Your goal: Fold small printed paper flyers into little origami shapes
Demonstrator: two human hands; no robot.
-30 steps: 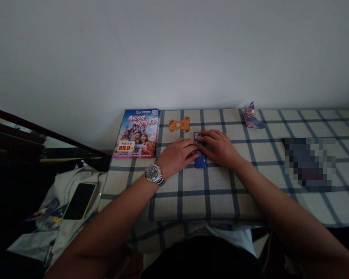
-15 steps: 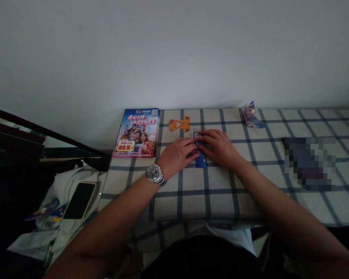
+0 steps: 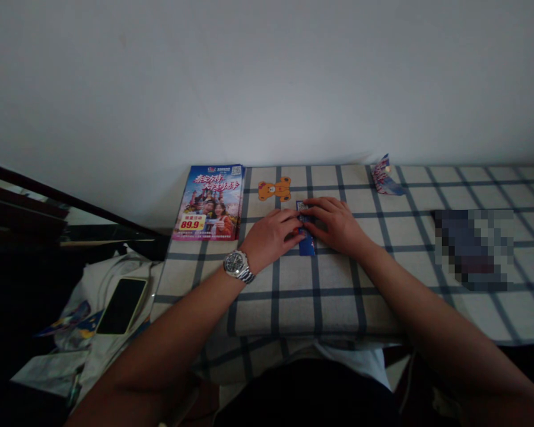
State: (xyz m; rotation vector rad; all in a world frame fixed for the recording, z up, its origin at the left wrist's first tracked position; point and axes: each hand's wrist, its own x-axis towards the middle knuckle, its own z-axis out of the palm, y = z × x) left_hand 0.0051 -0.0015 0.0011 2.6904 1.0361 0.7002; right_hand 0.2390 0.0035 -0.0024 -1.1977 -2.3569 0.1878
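Observation:
A narrow blue folded flyer lies on the checked tablecloth, with a QR code showing at its far end. My left hand is at its left edge, fingers curled and pressing on it. From the right, my right hand presses the strip with bent fingers, thumb and forefinger near its middle. The fingertips of both hands nearly meet and cover the strip's centre. Just beyond my left hand is an orange bear figure. Left of that hand sits a stack of printed flyers.
A folded piece of printed paper stands near the wall at the back right. A dark, pixelated object lies on the right side of the table. At lower left, a phone rests on pale bags, below the table's left edge.

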